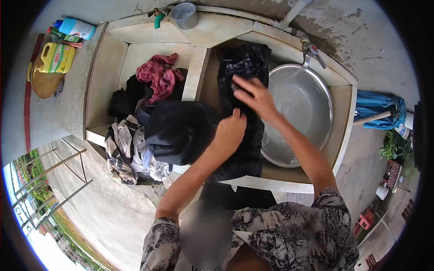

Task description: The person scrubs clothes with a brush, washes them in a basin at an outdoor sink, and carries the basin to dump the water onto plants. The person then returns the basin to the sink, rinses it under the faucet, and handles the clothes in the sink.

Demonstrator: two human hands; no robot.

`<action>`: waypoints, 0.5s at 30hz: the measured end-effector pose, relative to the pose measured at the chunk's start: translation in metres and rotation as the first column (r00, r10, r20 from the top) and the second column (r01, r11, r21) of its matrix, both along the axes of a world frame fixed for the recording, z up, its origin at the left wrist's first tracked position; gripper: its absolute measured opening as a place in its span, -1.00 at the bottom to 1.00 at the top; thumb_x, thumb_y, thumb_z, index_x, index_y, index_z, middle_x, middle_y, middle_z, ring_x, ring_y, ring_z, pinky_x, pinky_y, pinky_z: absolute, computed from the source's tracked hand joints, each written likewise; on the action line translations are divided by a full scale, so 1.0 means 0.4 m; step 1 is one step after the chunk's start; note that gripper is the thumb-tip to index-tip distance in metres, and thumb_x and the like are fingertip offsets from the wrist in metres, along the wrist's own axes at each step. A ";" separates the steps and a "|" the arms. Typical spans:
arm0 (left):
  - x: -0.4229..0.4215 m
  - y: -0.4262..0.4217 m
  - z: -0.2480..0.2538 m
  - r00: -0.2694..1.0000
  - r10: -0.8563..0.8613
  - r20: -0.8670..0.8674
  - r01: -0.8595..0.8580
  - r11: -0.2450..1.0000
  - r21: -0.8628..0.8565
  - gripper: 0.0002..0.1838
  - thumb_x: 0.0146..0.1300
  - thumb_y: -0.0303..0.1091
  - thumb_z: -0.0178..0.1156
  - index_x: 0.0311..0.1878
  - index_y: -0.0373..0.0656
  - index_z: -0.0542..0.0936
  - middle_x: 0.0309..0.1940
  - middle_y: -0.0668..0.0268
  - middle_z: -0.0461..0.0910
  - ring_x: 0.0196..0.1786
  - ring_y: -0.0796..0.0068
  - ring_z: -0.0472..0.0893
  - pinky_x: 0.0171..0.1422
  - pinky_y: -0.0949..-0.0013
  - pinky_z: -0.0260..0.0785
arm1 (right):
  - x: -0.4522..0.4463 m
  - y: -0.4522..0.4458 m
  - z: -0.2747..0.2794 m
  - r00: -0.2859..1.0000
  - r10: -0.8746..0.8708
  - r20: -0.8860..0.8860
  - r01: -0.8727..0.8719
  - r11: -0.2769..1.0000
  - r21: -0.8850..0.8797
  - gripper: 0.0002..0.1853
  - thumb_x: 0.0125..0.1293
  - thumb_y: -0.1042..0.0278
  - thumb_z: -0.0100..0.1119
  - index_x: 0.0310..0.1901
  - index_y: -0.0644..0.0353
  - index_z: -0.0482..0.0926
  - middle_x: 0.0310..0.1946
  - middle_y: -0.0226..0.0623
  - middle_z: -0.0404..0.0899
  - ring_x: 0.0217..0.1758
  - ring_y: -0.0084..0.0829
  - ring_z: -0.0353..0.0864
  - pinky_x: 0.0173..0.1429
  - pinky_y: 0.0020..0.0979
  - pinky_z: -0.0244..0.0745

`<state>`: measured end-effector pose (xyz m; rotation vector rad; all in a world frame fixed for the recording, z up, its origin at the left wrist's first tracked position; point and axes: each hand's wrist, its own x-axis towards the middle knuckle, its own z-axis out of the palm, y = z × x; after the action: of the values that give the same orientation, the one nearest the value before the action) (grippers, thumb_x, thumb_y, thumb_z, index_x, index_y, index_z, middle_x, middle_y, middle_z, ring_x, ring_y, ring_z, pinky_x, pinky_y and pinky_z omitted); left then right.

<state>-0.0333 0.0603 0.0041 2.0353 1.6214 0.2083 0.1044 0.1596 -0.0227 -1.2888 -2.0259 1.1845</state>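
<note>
A wet black garment is stretched lengthwise over the right basin's left part, with whitish suds or shine on its far end. My left hand is a closed fist on the garment's left edge, gripping its cloth. Over the middle of the garment is my right hand, fingers spread and slightly blurred; whether it touches the cloth I cannot tell. A bulky dark cloth lies left of my left wrist, over the divider and front rim.
Left basin: a maroon cloth and dark clothes; patterned light clothes hang over its front edge. Right: a metal bowl of water under a tap. Behind: a green tap and metal cup. Far left ledge: a yellow jug, blue-white bottle.
</note>
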 end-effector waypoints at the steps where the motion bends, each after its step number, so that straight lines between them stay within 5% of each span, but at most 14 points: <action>1: -0.019 -0.059 0.034 0.999 -0.045 -0.009 0.045 0.999 -0.016 -0.77 0.07 -0.54 0.16 -0.15 -0.26 0.54 -0.17 -0.02 0.47 -0.30 0.01 0.64 -0.26 0.13 0.55 | -0.009 -0.086 0.000 0.991 0.119 0.063 -0.125 0.987 0.104 -0.51 0.27 0.00 0.26 0.25 -0.33 0.52 -0.16 -0.25 0.49 -0.09 -0.26 0.55 0.01 -0.33 0.47; 3: -0.062 -0.183 0.053 0.989 -0.117 0.088 0.122 0.992 -0.046 -0.76 0.05 -0.53 0.15 -0.16 -0.26 0.53 -0.18 -0.01 0.46 -0.37 0.02 0.63 -0.31 0.12 0.54 | -0.032 -0.172 -0.007 0.920 0.276 0.277 -0.357 0.883 0.306 -0.50 0.25 -0.07 0.25 0.25 -0.41 0.51 -0.15 -0.25 0.47 -0.04 -0.26 0.57 0.00 -0.27 0.51; 4: -0.064 -0.230 0.054 0.994 -0.104 -0.019 0.099 0.980 -0.171 -0.73 0.03 -0.54 0.16 -0.14 -0.24 0.54 -0.21 0.07 0.45 -0.38 0.05 0.63 -0.31 0.10 0.53 | -0.046 -0.175 -0.001 0.876 0.308 0.372 -0.441 0.826 0.352 -0.50 0.25 -0.09 0.24 0.26 -0.44 0.50 -0.15 -0.24 0.47 -0.03 -0.27 0.58 -0.02 -0.24 0.52; 7: -0.093 -0.276 0.057 0.998 -0.043 0.055 0.049 0.992 -0.112 -0.65 -0.02 -0.52 0.18 -0.07 -0.25 0.56 -0.24 0.17 0.44 -0.39 0.17 0.61 -0.32 0.20 0.52 | -0.088 0.077 -0.052 0.917 -0.021 0.399 -0.117 0.941 0.317 -0.50 0.26 -0.15 0.18 0.26 -0.48 0.47 -0.08 -0.17 0.49 -0.01 -0.21 0.58 -0.07 -0.17 0.55; 10: -0.101 -0.292 0.056 0.997 -0.051 0.057 0.048 0.998 0.038 -0.60 -0.05 -0.50 0.21 -0.04 -0.28 0.59 -0.28 0.26 0.44 -0.44 0.32 0.58 -0.36 0.34 0.47 | -0.102 0.279 -0.076 0.825 -0.338 0.453 0.151 0.904 0.400 -0.51 0.30 -0.18 0.11 0.25 -0.40 0.49 -0.05 -0.13 0.51 -0.01 -0.10 0.59 -0.06 -0.13 0.55; 12: -0.103 -0.288 0.061 0.994 -0.038 0.100 0.028 0.995 0.096 -0.60 -0.06 -0.48 0.21 -0.04 -0.25 0.59 -0.31 0.29 0.44 -0.43 0.32 0.55 -0.34 0.33 0.44 | -0.096 0.165 -0.026 0.928 -0.138 0.346 0.045 0.963 0.265 -0.50 0.33 -0.20 0.08 0.27 -0.32 0.49 -0.05 -0.03 0.50 -0.02 -0.06 0.58 0.01 -0.18 0.49; 15: -0.099 -0.298 0.028 0.994 0.012 0.105 -0.019 0.997 0.072 -0.62 -0.07 -0.47 0.21 -0.08 -0.15 0.61 -0.32 0.32 0.45 -0.42 0.33 0.56 -0.33 0.33 0.45 | -0.108 -0.156 0.025 0.932 0.339 0.129 -0.363 0.860 0.359 -0.50 0.23 -0.16 0.24 0.21 -0.34 0.57 -0.09 -0.11 0.48 -0.08 -0.17 0.58 0.06 -0.26 0.50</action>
<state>-0.0728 -0.0591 0.0155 2.0302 1.5864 0.3785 0.0612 0.0971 -0.0127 -0.7963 -2.4596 0.8366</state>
